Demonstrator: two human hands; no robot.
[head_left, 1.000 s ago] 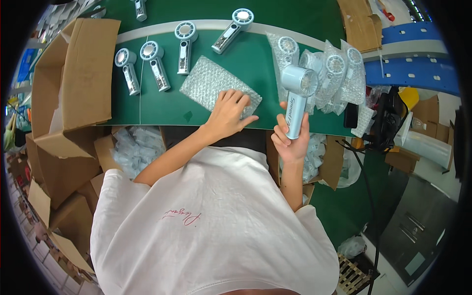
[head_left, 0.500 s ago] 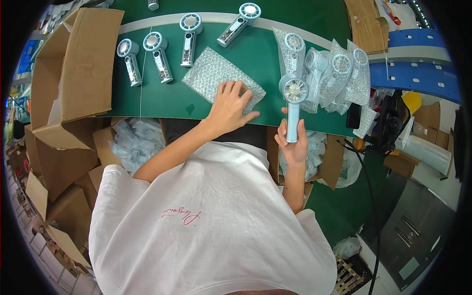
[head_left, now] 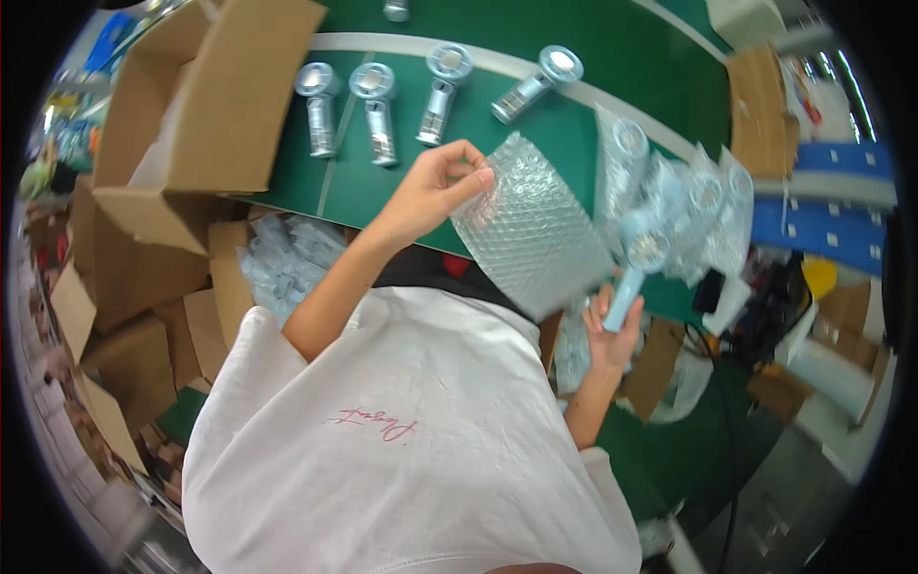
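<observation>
My left hand (head_left: 430,191) pinches the upper left edge of a clear bubble wrap bag (head_left: 531,230), which hangs tilted above the table's near edge. To its right, my right hand (head_left: 612,325) is closed round the handle of a light blue handheld fan (head_left: 626,292), its round head pointing away from me. The bag's lower right corner comes close to the fan; whether they touch I cannot tell. Several more bagged fans (head_left: 703,201) lie to the right, just beyond the held one. Unwrapped fans (head_left: 440,96) rest in a row along the far side.
A large open cardboard box (head_left: 229,105) stands at the left of the green table (head_left: 402,206). Below the table edge, a carton holds clear plastic bags (head_left: 287,263). A black phone (head_left: 709,291) lies at the right, near a black cable (head_left: 722,402).
My left hand has taken hold of the bubble wrap bag and lifted it off the table. The whole view has shifted and tilted; the fan stays in my right hand.
</observation>
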